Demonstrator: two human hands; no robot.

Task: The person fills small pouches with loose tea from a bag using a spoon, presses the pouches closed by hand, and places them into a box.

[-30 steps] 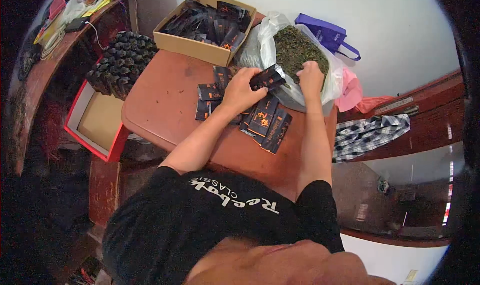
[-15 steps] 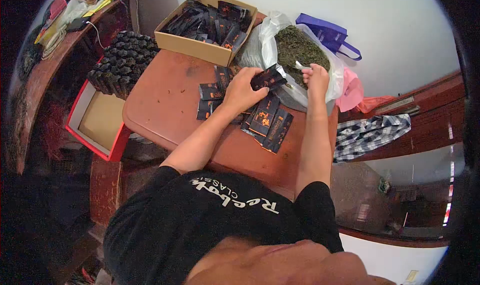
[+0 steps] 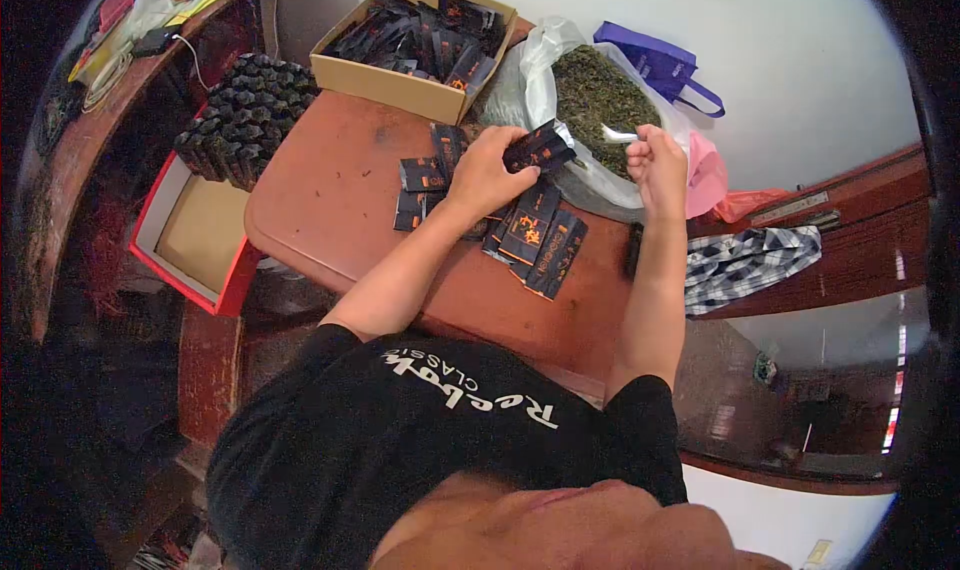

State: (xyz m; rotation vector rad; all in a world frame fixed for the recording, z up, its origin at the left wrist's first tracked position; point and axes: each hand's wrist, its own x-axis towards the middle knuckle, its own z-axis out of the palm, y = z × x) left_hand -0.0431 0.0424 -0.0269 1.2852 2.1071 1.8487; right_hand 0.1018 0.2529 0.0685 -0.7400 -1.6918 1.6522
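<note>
Counter (image 3: 310,185) with a worn reddish-brown top and rounded corners, set near a pale wall (image 3: 790,60). At its far edge is a cardboard box (image 3: 385,92) filled with black packets. Left of the counter, a red-sided tray (image 3: 205,235) carries a dense cluster of dark, upright bundles (image 3: 245,120). A purple bag (image 3: 655,68) is by the wall, and a checked cloth (image 3: 750,265) lies to the right.

Both bare forearms reach forward over the counter. The left hand (image 3: 490,175) is palm-down, its fingers curled around one black packet (image 3: 538,150), with the thumb along the near side. The right hand (image 3: 658,170) is raised at the edge of a clear plastic bag (image 3: 540,70), its fingers nearly closed, pinching a small white utensil (image 3: 620,136).

The held packet is tilted, its silvery end toward the plastic bag, which is full of dried, dark green leaves (image 3: 605,95). More black packets with orange print (image 3: 530,235) lie overlapping under and beside the left hand.
</note>
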